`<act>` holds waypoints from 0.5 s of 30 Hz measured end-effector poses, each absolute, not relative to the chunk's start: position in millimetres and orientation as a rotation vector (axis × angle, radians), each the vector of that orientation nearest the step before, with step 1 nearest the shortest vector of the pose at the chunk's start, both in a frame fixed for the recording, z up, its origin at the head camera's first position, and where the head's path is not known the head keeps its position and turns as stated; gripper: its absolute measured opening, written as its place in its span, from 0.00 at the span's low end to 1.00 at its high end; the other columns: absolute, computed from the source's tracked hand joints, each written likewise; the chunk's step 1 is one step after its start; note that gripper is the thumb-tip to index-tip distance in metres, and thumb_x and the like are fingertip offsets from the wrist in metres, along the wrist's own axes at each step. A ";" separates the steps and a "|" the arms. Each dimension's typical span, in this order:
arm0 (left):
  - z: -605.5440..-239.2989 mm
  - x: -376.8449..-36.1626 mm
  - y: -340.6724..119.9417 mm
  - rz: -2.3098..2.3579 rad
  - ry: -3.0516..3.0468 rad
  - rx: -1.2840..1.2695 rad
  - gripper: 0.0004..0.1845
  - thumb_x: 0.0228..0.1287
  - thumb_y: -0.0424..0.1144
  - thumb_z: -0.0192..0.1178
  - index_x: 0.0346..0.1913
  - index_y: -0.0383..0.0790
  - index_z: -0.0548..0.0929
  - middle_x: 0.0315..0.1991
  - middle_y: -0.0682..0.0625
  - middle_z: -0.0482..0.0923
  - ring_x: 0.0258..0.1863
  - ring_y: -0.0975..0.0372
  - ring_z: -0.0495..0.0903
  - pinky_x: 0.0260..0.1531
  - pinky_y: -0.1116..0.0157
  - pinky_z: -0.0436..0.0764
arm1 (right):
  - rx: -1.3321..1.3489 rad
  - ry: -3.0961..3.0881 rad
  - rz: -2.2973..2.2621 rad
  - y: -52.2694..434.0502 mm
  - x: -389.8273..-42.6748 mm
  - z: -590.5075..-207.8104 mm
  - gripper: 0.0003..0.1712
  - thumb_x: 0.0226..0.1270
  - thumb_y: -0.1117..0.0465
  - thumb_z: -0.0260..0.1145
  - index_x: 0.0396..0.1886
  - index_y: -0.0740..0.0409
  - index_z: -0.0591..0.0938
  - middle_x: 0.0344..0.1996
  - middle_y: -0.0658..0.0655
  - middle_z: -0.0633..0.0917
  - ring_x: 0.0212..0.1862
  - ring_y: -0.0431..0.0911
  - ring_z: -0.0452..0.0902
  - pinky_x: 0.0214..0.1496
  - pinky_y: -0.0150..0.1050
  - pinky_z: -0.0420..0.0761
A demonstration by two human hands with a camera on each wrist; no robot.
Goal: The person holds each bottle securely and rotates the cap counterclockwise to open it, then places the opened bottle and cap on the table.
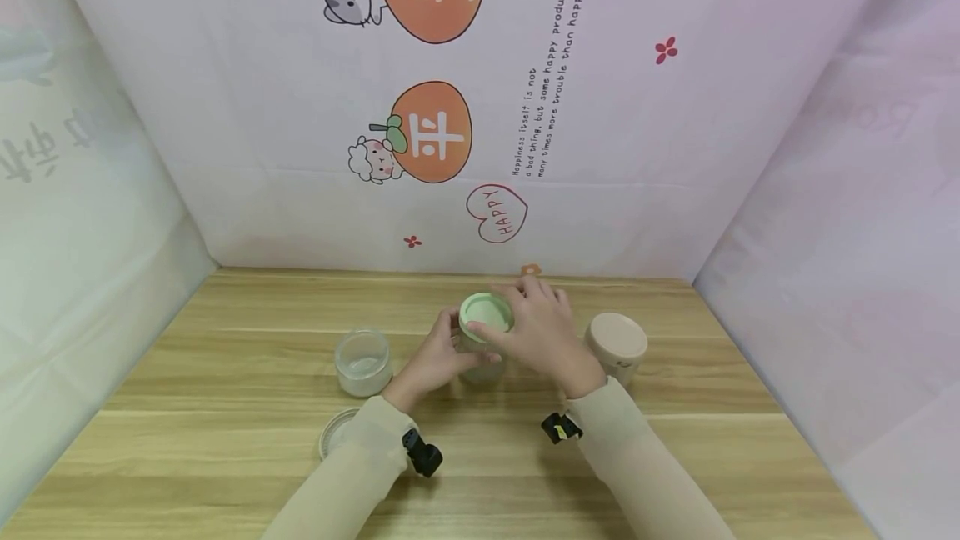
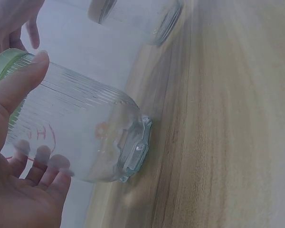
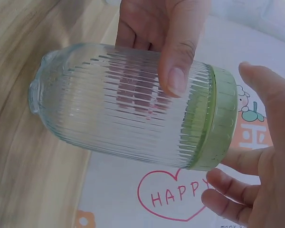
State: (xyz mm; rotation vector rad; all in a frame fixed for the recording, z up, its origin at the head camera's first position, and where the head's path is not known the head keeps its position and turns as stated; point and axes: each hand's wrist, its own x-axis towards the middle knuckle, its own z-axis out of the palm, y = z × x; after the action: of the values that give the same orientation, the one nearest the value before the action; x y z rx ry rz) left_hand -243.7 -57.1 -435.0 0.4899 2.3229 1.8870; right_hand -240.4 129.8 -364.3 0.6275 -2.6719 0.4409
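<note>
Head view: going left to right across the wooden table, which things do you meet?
Loose lid lying flat near the left sleeve → open lidless glass jar → left hand → ribbed jar with the green lid → right hand → jar with the beige lid.

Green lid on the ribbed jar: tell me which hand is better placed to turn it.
Right. The right hand already curls round the green lid, while the left hand grips the ribbed glass jar by its body, steadying it on the table.
</note>
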 end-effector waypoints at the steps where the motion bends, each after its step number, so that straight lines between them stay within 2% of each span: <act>1: -435.0 -243.6 -57.0 1.885 2.324 0.485 0.48 0.55 0.46 0.77 0.71 0.39 0.58 0.67 0.44 0.65 0.69 0.50 0.64 0.68 0.44 0.62 | 0.620 -2.667 0.419 129.6 -240.0 -364.2 0.44 0.59 0.22 0.59 0.61 0.49 0.82 0.51 0.54 0.78 0.52 0.50 0.72 0.53 0.52 0.67; 5: -436.3 -244.5 -56.7 1.877 2.329 0.479 0.48 0.55 0.46 0.77 0.71 0.39 0.58 0.67 0.44 0.65 0.68 0.49 0.64 0.68 0.45 0.63 | 0.601 -2.664 0.367 129.2 -239.4 -364.3 0.45 0.58 0.22 0.60 0.59 0.51 0.83 0.46 0.54 0.77 0.47 0.49 0.72 0.50 0.51 0.68; 15: -439.6 -247.1 -57.0 1.864 2.337 0.474 0.50 0.54 0.46 0.77 0.72 0.39 0.57 0.68 0.43 0.63 0.70 0.48 0.62 0.68 0.44 0.62 | 0.647 -2.674 0.348 129.0 -240.3 -366.2 0.44 0.58 0.23 0.61 0.59 0.52 0.83 0.45 0.54 0.78 0.46 0.47 0.72 0.50 0.49 0.67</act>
State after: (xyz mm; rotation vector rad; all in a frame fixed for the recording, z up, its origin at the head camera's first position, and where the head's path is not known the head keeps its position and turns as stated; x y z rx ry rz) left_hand -247.1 -57.0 -439.6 0.4744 2.3366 1.8642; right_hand -240.3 129.0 -366.2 0.6473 -2.6745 0.3478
